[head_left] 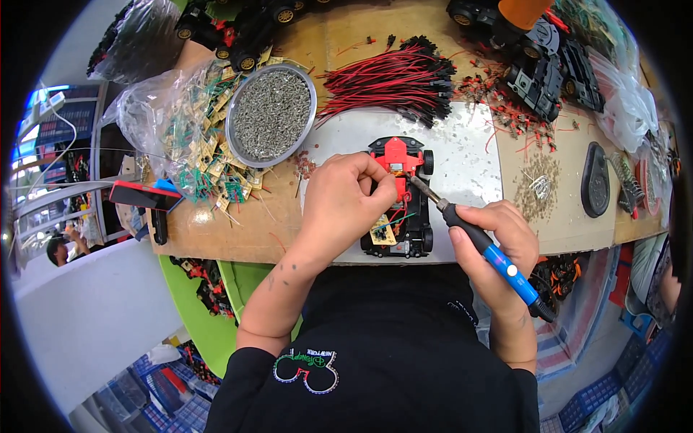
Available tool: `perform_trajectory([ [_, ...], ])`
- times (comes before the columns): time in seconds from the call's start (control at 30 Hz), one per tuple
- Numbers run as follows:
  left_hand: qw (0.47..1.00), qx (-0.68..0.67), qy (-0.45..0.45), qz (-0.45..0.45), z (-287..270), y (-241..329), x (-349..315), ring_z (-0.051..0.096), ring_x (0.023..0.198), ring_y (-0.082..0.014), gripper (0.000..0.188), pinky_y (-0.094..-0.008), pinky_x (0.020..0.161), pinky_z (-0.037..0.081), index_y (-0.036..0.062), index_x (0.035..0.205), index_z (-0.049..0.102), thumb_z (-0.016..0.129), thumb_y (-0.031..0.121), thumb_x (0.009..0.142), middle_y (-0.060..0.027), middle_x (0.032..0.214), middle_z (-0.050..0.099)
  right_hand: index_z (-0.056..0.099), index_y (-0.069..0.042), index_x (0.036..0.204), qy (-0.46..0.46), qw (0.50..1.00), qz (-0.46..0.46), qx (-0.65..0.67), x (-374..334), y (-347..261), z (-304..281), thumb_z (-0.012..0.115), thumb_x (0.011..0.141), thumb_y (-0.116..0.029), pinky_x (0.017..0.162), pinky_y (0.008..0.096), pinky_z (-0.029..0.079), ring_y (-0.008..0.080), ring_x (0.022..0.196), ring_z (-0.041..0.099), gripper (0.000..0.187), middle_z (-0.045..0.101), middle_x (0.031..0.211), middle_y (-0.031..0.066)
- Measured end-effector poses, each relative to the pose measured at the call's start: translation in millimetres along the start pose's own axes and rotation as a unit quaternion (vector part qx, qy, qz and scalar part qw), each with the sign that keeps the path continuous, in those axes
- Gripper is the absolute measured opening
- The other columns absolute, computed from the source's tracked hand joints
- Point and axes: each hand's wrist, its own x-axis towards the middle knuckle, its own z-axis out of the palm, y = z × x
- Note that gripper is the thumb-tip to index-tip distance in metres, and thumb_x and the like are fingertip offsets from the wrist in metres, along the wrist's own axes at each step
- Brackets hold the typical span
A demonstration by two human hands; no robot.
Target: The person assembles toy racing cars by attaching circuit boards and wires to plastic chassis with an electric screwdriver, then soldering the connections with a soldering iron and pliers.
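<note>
A red and black toy car chassis lies on the white work sheet in front of me, with its wheels at the sides. Over its left side is my left hand, thumb and forefinger closed in a pinch; what they grip is hidden. My right hand is wrapped round the blue and black handle of a soldering iron. Its metal tip slants up and left to the middle of the chassis, near the left fingertips. A small circuit board with thin wires lies on the chassis's lower left.
A round metal dish of screws stands left, beside loose circuit boards. Bundled red and black wires lie behind the chassis. At right are silvery solder wire, a black oval object and more car chassis.
</note>
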Motion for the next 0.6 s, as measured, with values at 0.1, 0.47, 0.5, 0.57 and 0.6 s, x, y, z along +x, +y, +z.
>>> perform_trajectory([
  [0.1, 1.0, 0.001, -0.003, -0.004, -0.2, 2.0, 0.1, 0.054, 0.06, -0.0252, 0.014, -0.039, 0.069, 0.047, 0.0031, 0.069, 0.066, 0.071, 0.014, 0.077, -0.0059, 0.053, 0.054, 0.073, -0.003, 0.097, 0.019, 0.999, -0.032, -0.011, 1.9, 3.6, 2.2, 0.079, 0.071, -0.001, 0.062, 0.0317, 0.047, 0.0218, 0.065, 0.06, 0.026, 0.068, 0.076, 0.0076],
  [0.47, 0.999, 0.016, -0.032, -0.033, -5.0, 7.2, 4.5, 0.058, 0.06, -0.026, 0.014, -0.0396, 0.062, 0.047, 0.0031, 0.069, 0.067, 0.07, 0.015, 0.074, -0.0077, 0.055, 0.057, 0.074, -0.003, 0.095, 0.015, 0.999, -0.031, -0.027, 2.8, -0.5, -2.0, 0.079, 0.07, -0.001, 0.062, 0.0313, 0.046, 0.0211, 0.065, 0.057, 0.026, 0.061, 0.07, 0.0066],
  [0.5, 0.999, 0.025, -0.023, -0.013, -4.1, 5.6, 4.7, 0.058, 0.061, -0.0263, 0.014, -0.0397, 0.062, 0.047, 0.0032, 0.069, 0.067, 0.07, 0.016, 0.074, -0.008, 0.056, 0.058, 0.074, -0.003, 0.095, 0.015, 0.999, -0.032, -0.028, 2.5, -0.8, -2.1, 0.079, 0.07, -0.001, 0.062, 0.0313, 0.046, 0.0211, 0.065, 0.057, 0.026, 0.061, 0.07, 0.0066],
  [0.57, 0.999, 0.034, -0.014, 0.008, -3.2, 4.4, 4.8, 0.058, 0.061, -0.0267, 0.014, -0.0399, 0.062, 0.047, 0.0034, 0.069, 0.067, 0.07, 0.016, 0.074, -0.0083, 0.057, 0.058, 0.073, -0.002, 0.095, 0.018, 0.999, -0.025, -0.021, 1.8, -1.4, -2.0, 0.078, 0.07, -0.001, 0.062, 0.0313, 0.046, 0.0213, 0.065, 0.058, 0.025, 0.063, 0.071, 0.0072],
  [0.6, 0.999, 0.033, -0.012, 0.008, -2.9, 4.3, 4.6, 0.058, 0.061, -0.0269, 0.014, -0.04, 0.062, 0.047, 0.0034, 0.069, 0.067, 0.07, 0.016, 0.074, -0.0084, 0.057, 0.058, 0.073, -0.002, 0.095, 0.018, 0.999, -0.026, -0.021, 1.5, -1.7, -1.9, 0.078, 0.07, -0.001, 0.062, 0.0313, 0.046, 0.0213, 0.065, 0.058, 0.025, 0.063, 0.071, 0.0072],
])
